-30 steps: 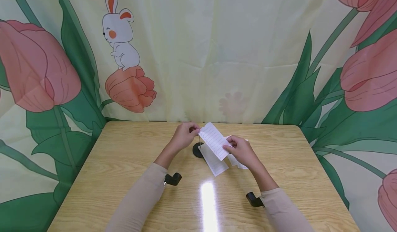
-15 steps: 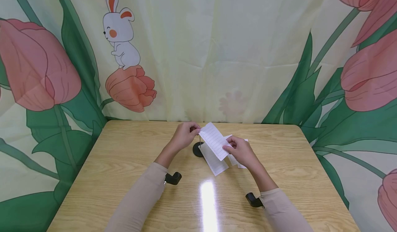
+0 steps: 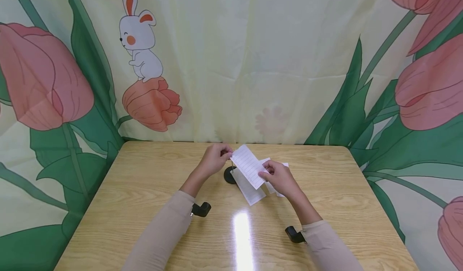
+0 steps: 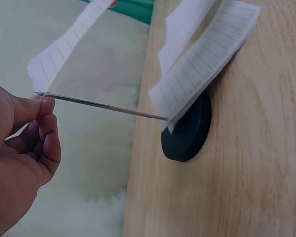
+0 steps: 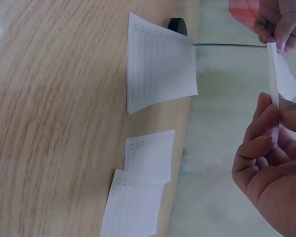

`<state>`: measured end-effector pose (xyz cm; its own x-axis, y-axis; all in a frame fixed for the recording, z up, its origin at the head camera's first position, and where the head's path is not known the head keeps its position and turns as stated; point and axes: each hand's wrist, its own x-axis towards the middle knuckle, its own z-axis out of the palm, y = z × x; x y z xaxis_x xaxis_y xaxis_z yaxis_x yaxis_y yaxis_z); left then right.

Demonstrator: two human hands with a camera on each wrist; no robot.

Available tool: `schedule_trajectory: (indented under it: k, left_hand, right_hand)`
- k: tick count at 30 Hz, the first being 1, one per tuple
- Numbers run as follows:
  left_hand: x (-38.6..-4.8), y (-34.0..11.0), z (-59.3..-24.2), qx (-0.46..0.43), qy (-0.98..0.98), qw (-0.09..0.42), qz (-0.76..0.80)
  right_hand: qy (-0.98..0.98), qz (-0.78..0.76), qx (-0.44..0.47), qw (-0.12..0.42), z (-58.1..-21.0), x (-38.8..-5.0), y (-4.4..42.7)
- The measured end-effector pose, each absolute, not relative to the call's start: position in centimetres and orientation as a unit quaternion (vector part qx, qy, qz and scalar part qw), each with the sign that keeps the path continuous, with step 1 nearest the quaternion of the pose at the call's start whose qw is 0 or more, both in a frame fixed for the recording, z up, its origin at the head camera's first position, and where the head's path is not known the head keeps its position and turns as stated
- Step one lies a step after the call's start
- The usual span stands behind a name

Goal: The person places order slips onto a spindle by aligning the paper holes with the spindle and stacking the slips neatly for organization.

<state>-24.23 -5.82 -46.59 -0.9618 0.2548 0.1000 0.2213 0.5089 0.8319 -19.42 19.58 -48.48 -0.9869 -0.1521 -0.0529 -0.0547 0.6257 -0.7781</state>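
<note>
A receipt spike with a round black base [image 3: 228, 176] stands upright near the table's far edge. Ruled paper [image 4: 207, 59] is stuck low on its thin metal rod [image 4: 103, 105]. Above it, my left hand [image 3: 212, 159] pinches the corner of a white ruled slip [image 3: 246, 164] at the rod's top. In the left wrist view the tip pokes out just past that corner. My right hand [image 3: 281, 177] pinches the lower right end of the same slip between thumb and fingers. From the right wrist the slip appears nearly edge-on.
Two loose ruled slips [image 5: 147, 155] lie overlapping on the wooden table [image 3: 152, 174], right of the spike and partly behind my right hand in the head view. A curtain [image 3: 217, 62] printed with tulips and a rabbit hangs behind the table.
</note>
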Motion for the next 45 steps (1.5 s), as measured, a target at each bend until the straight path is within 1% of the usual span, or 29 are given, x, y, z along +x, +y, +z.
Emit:
schedule_trajectory:
  k: [9, 22, 33, 41, 45]
  left_hand:
    - [-24.4, -6.0, -47.8, 0.134, 0.862, 0.027, 0.488]
    - [-24.8, -5.9, -49.6, 0.110, 0.866, 0.064, 0.484]
    - [-24.9, -5.6, -51.4, 0.112, 0.873, 0.049, 0.472]
    - [-24.8, -5.5, -52.8, 0.117, 0.875, 0.060, 0.465]
    - [-24.9, -5.4, -53.5, 0.120, 0.883, 0.058, 0.451]
  right_hand:
    - [0.907, -0.413, -0.055, 0.056, -49.1, -19.2, 19.4]
    - [0.906, -0.416, -0.052, 0.067, -50.4, -19.0, 19.5]
    - [0.924, -0.372, -0.045, 0.074, -52.1, -18.9, 19.4]
    - [0.927, -0.366, -0.037, 0.070, -53.4, -18.8, 19.2]
    - [0.930, -0.360, -0.038, 0.069, -53.8, -18.8, 19.1]
